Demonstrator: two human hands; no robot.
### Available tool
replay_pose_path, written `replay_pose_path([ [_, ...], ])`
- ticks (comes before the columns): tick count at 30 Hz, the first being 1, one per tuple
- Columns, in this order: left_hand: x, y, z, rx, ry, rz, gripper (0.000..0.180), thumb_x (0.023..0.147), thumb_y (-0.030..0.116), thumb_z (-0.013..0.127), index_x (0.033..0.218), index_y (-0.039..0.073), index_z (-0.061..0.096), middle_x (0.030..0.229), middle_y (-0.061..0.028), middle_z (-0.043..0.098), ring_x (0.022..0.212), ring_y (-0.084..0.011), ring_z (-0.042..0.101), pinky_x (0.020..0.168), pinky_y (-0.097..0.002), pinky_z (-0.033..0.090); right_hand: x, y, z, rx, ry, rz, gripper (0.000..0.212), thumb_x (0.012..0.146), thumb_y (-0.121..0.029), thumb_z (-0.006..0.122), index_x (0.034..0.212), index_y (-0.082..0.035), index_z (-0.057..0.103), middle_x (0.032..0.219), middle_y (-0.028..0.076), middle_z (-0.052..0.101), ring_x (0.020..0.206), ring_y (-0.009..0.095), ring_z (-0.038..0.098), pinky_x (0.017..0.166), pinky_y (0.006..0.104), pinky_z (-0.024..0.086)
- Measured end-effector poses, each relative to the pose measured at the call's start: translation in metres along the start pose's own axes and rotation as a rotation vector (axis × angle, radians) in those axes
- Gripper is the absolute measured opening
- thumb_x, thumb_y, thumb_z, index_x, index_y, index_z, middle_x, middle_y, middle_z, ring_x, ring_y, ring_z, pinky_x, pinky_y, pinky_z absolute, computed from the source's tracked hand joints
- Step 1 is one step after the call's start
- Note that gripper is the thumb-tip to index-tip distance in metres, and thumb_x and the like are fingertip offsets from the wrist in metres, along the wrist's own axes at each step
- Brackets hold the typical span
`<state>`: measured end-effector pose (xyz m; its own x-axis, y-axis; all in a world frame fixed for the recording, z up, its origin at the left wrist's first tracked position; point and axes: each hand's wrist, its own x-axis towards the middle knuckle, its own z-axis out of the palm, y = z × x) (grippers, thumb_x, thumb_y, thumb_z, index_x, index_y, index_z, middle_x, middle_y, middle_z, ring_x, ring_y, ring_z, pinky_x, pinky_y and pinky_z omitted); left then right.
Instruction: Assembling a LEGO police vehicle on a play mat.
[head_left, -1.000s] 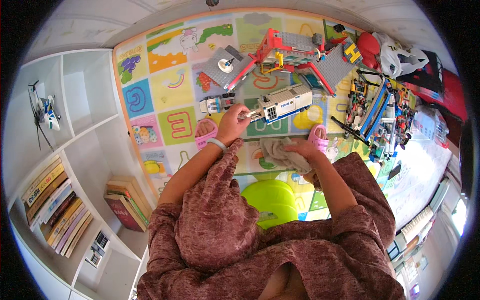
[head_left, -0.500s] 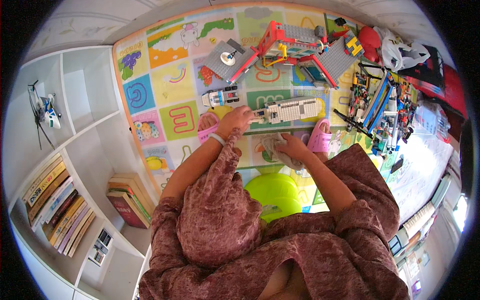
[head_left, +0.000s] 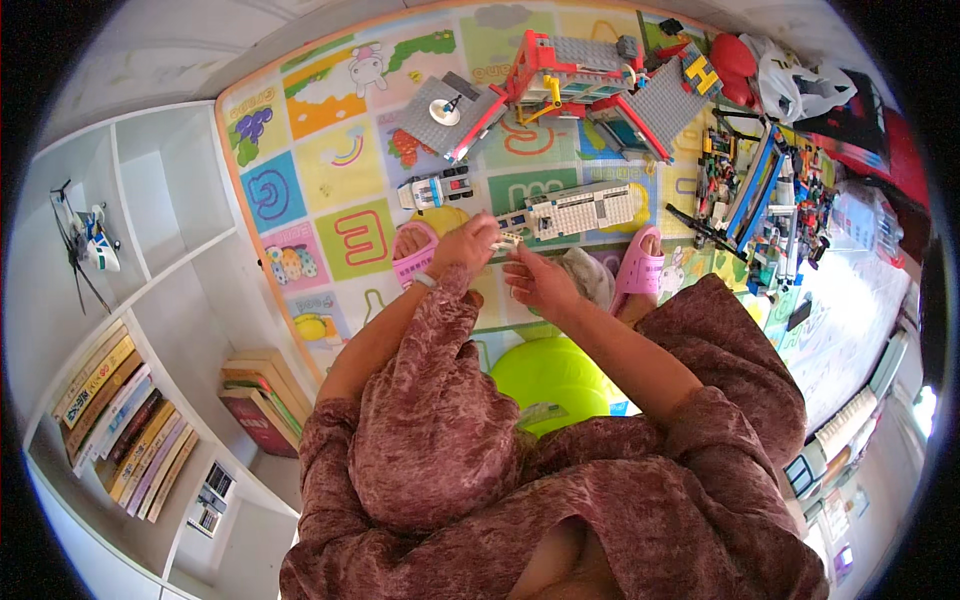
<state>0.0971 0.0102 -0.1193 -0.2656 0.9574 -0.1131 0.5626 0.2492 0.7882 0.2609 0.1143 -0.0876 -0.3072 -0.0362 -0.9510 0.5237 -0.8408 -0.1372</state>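
White small brick piece (head_left: 507, 240) is pinched between left hand (head_left: 465, 246) and right hand (head_left: 540, 281); beyond them, the long white-grey brick vehicle (head_left: 580, 210) looks part-built, with loose bricks (head_left: 765, 215) left to the right.

Colourful play mat (head_left: 330, 190) on the floor; white brick train (head_left: 580, 208), grey baseplate (head_left: 440, 115), red brick building (head_left: 575, 70), loose bricks (head_left: 760, 200)

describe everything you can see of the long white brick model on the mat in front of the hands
The long white brick model looks like a plastic brick-built vehicle: a studded white roof, grey ends and a darker underside. It lies level and crosswise on the colourful play mat, just beyond the pink slippers. The left hand holds a small pale piece near its end; whether they touch is unclear.
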Motion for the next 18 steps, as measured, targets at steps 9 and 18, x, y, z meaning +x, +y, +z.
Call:
replay_pose_path([
  [9, -0.007, 0.009, 0.001, -0.274, -0.07, -0.261, 0.032, 0.076, -0.001, 0.064, 0.104, 0.005, 0.051, 0.1, -0.007, 0.059, 0.084, -0.0203, 0.063, 0.068, -0.0318, 0.053, 0.028, 0.009, 0.0, 0.317, 0.019, -0.23, 0.018, 0.089, -0.021, 0.066, 0.102, -0.01, 0.06, 0.089, -0.001, 0.061, 0.075, 0.01, 0.056, 0.063, 0.0231, 0.045],
  [18, -0.003, -0.02, 0.027, -1.012, 0.104, -0.734, 0.023, 0.085, -0.002, 0.063, 0.106, -0.003, 0.053, 0.097, -0.0105, 0.063, 0.084, -0.0151, 0.065, 0.068, -0.0264, 0.057, 0.032, 0.011, 0.013, 0.503, 0.074, -0.275, 0.024, 0.089, -0.014, 0.065, 0.109, -0.004, 0.057, 0.094, 0.003, 0.062, 0.08, 0.013, 0.06, 0.069, 0.0238, 0.049],
])
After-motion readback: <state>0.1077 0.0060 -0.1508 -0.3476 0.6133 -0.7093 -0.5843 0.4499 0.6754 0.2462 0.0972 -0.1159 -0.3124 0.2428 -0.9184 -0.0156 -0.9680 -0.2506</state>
